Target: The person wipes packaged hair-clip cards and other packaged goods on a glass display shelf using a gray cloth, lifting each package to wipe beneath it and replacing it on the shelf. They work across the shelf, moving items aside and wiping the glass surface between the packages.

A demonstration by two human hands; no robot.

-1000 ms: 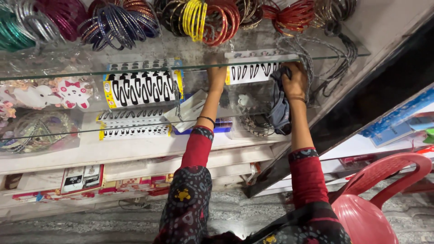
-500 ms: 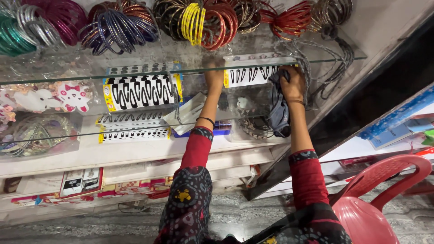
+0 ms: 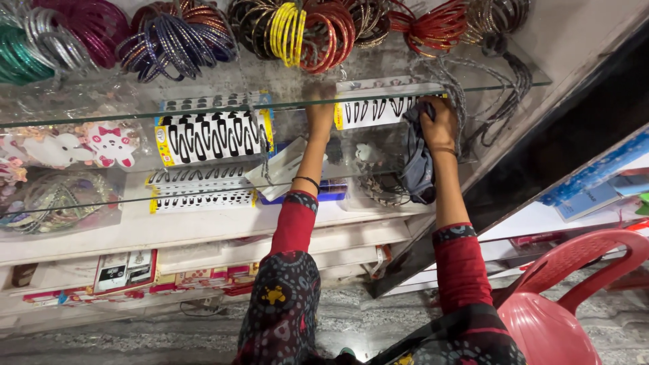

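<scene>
Reaching up under the glass shelf, both hands are seen a little higher against the display than half a second earlier, and the white card of hair clips now lies more squarely along the shelf's front edge. The rest of the display is unchanged.

At the far left, bunches of bangles are hung above the glass, with soft toy-shaped packets and a larger yellow-edged clip card stored below. A lower glass shelf carries two more clip cards.

The left hand is raised to the left end of the white card; its fingers are hidden behind the shelf edge and the card, so how far it is closed cannot be told. A thin black band is worn on that wrist.

The right hand is curled at the card's right end and is closed around a dark grey cloth, which hangs down beside the forearm. Grey braided cords hang just beside this hand.

Little free room is left around the hands: glass edge above, packets behind, cords to the right. Further right the cabinet's side edge slopes down, and a red plastic chair stands close by the right elbow on the stone floor.
</scene>
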